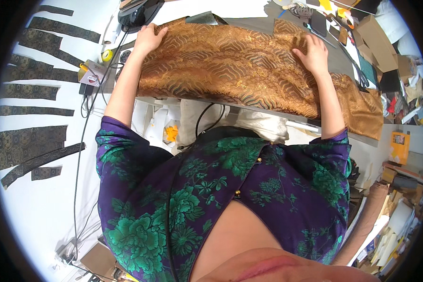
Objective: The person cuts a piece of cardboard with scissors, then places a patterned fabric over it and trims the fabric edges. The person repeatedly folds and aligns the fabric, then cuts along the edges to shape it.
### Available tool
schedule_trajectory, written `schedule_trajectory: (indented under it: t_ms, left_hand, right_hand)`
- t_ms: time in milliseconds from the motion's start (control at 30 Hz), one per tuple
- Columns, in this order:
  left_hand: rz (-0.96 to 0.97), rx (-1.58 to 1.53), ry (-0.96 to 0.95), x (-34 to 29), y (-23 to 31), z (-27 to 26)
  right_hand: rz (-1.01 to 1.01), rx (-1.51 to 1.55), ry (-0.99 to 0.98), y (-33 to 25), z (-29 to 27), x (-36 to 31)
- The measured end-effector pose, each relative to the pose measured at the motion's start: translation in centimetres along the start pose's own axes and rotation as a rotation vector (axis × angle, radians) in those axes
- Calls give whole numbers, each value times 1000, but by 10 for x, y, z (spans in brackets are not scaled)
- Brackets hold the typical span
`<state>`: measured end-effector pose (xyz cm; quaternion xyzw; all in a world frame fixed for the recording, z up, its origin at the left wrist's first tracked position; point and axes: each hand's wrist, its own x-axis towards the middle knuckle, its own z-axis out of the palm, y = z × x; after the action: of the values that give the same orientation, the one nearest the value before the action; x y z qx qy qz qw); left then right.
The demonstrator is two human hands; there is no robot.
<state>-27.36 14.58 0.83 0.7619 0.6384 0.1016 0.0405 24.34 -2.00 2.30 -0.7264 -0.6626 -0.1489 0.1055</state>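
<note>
A bronze-gold brocade fabric (221, 63) with a wavy patterned weave lies across the grey table in front of me. My left hand (149, 39) rests at its far left corner, thumb apart from the fingers. On the right part of the cloth lies my right hand (314, 52), fingers spread and a little bent, pressing on the surface. The fabric's right end hangs down over the near table edge. A dark grey flat piece (202, 19) shows at the cloth's far edge.
Several dark patterned fabric pieces (30, 143) hang on the white wall at left. A black cable (95, 101) runs down beside a small box (90, 74) and yellow tape (107, 55). Far right, a phone (317, 23), scissors (361, 77) and a cardboard box (376, 43) crowd the table.
</note>
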Motion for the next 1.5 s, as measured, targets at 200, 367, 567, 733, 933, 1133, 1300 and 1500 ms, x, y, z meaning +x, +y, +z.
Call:
schedule_trajectory:
  t_ms: [200,367,567,733,933,1133,1300,1500]
  left_hand:
    - [-130,13,-172,12,-6,15]
    - [-407,-328,-138,14,4,4]
    - [-383,-1130,30,-5,8,1]
    - [-267,-1297,173,-12,2,-9]
    - [-246,-1106,248,-15,-1,-3]
    - [151,-1197,383,-28,8,-41]
    - [341,-1284,805,-50,21,-129]
    - [610,-1266,1185,-107,68,-221]
  right_hand:
    - [613,60,-219,52,29,-3]
    - [584,139,-236,63,39,4]
    - [588,390,-403,76,47,0]
    - [482,123,-186,39,40,-10]
    - [422,321,-170,27,38,-5]
    - [326,869,223,35,11,-4]
    - [54,845,753,20,-100,-6]
    - [-194,722,1221,17,-187,-22]
